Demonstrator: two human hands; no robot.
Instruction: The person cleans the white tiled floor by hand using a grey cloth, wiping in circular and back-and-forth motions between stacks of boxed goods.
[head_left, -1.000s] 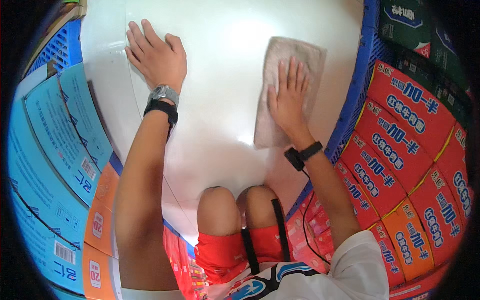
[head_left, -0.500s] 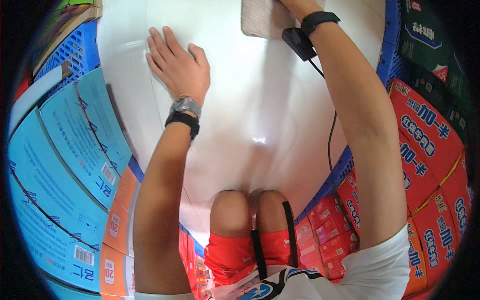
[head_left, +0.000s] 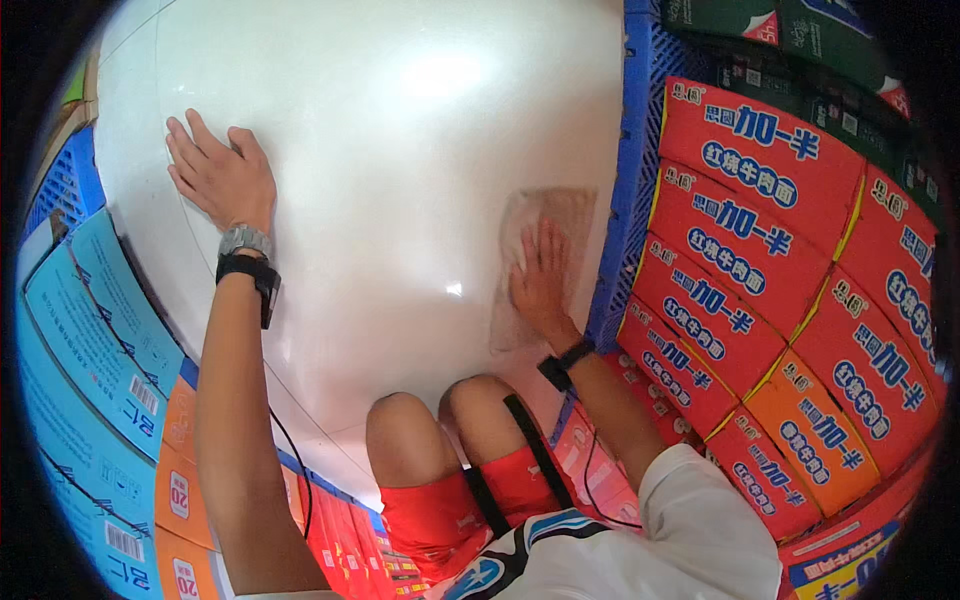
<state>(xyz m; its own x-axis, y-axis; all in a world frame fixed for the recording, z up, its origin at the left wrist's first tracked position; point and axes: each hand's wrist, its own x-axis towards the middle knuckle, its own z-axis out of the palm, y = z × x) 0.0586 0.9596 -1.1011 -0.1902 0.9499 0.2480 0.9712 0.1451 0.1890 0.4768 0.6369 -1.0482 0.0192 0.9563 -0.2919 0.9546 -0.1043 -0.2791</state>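
My left hand (head_left: 222,172) lies flat on the glossy white floor (head_left: 370,200), fingers spread, holding nothing. Under my right hand (head_left: 543,275) is a beige-grey cloth (head_left: 522,213), spread on the floor near its right side. The fingers of that hand are stretched out and rest on the cloth rather than wrapping round it. Motion blurs the cloth slightly, and my palm hides its middle. Both forearms reach forward past my bent knees (head_left: 440,430).
Red cartons (head_left: 745,235) are stacked at the right, beside a blue plastic pallet (head_left: 625,150). Dark green cartons (head_left: 800,70) stand beyond them. Blue cartons (head_left: 95,330) and orange ones (head_left: 175,490) line the left. A black cable (head_left: 300,455) hangs by my left arm.
My right hand has come back from the far floor toward my knees, bringing the cloth with it. My left hand remains flat on the floor, while the whole view has shifted.
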